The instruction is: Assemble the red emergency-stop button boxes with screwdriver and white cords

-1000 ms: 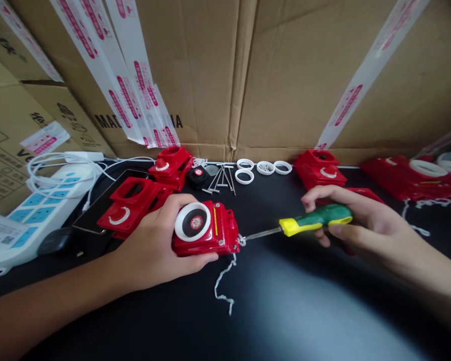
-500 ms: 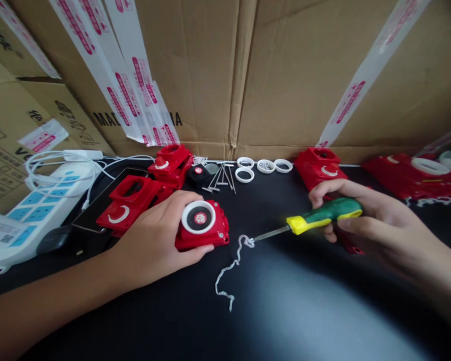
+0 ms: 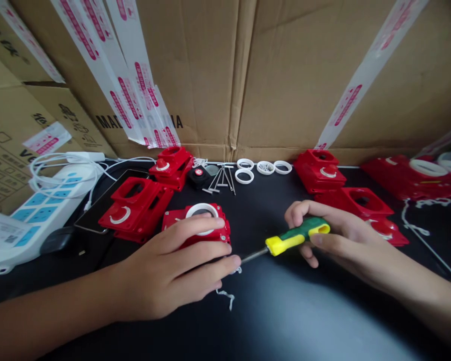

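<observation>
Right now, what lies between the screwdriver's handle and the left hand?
In the head view, the metal shaft of the screwdriver spans it; whether the left hand touches the shaft is unclear.

Blk tabletop (image 3: 296, 311) | pwr strip (image 3: 39, 214) | red hsgs (image 3: 133, 216) L+R | T-pins (image 3: 222, 185) | wht rings (image 3: 244, 182) | wht cord (image 3: 231, 297)

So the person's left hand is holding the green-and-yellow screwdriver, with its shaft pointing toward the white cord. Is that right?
Wrong hand: the head view shows the right hand holding the green-and-yellow screwdriver. Its shaft does point toward the white cord.
</observation>
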